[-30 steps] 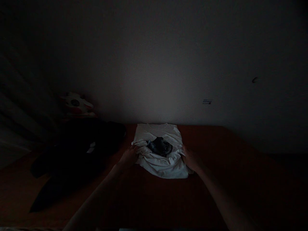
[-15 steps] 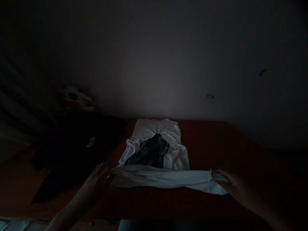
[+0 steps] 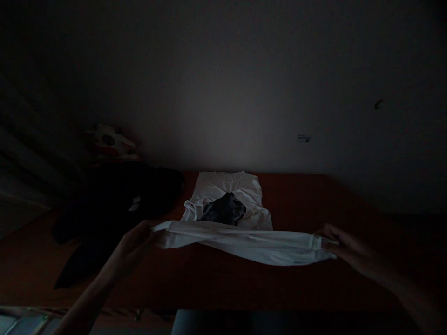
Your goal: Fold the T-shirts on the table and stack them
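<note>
A white shirt (image 3: 240,180) with a dark print (image 3: 225,208) lies on the table, its neckline toward the wall. Across its near end stretches a raised band of white fabric (image 3: 240,239), which looks like the shirt's lower part; the join is hard to make out. My left hand (image 3: 139,236) pinches the band's left end, with the fingertips partly lost in shadow. At the other end, my right hand (image 3: 344,244) is closed on the fabric. The band hangs taut between both hands and covers the lower part of the print.
Dark clothing (image 3: 115,209) is heaped on the left of the reddish-brown table (image 3: 296,200). Behind it stands a white and red object (image 3: 113,142) with a dark round spot. A grey wall (image 3: 223,93) rises behind the table, and a curtain (image 3: 28,153) hangs at the left.
Both hands have lifted the near band of the white shirt and moved it slightly away from me, covering more of the dark print. My left hand rose the most.
</note>
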Available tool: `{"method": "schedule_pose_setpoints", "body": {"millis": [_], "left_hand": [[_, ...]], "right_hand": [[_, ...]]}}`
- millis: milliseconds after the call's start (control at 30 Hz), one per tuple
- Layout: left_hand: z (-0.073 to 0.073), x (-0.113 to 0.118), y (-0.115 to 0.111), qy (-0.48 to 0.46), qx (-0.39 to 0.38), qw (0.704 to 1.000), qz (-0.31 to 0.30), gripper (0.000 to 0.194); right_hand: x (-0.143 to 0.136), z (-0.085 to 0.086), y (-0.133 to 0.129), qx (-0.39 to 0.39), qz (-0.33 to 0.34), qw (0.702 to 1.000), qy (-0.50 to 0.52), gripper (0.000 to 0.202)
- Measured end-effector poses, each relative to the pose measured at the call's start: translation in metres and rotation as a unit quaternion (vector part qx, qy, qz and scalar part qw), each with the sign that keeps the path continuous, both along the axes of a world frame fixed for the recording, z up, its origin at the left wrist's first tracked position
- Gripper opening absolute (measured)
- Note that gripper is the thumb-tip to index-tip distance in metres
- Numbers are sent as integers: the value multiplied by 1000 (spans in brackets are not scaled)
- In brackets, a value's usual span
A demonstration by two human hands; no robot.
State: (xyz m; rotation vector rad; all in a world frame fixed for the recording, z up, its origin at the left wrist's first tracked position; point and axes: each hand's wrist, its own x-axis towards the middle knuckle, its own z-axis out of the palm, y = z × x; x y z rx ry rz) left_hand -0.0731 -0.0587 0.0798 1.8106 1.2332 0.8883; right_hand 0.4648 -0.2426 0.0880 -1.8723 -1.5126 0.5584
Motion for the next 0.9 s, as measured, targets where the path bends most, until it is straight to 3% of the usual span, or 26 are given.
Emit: {"method": "schedule_pose_setpoints", "body": {"millis": [133,233,300,400,500,600,733,833,900], "left_hand": [[19,-14,6,-34,-50,997,38,60],[20,-18,6,0,-37,997,60,62],[14,-19,4,20,-21,999,45,61],[-2,-21,-2,75,-28,996,-33,52],[-22,-24,-11,140,-48,984,-96,45],[-40,-25,-20,185,-52,980,-60,50],[-53,-28,-22,277,-40,960,-28,36],[-54,-31,-16,273,-28,961,-22,32],[-49,-30,-11,231,-12,973,-16,29]], "right_hand": [[6,7,-2,32,-24,998,-54,49],[9,0,-6,43,-26,991,-125,45],[8,-10,-10,22,27,984,-174,38],[0,-26,-18,-47,107,964,-240,26],[-11,-41,-25,-100,139,964,-205,28],[-19,-53,-26,-84,98,985,-111,36],[-27,-64,-14,-65,58,993,-81,42],[-33,-59,-2,-60,89,989,-97,28],[-35,-50,1,-35,73,992,-92,30]]}}
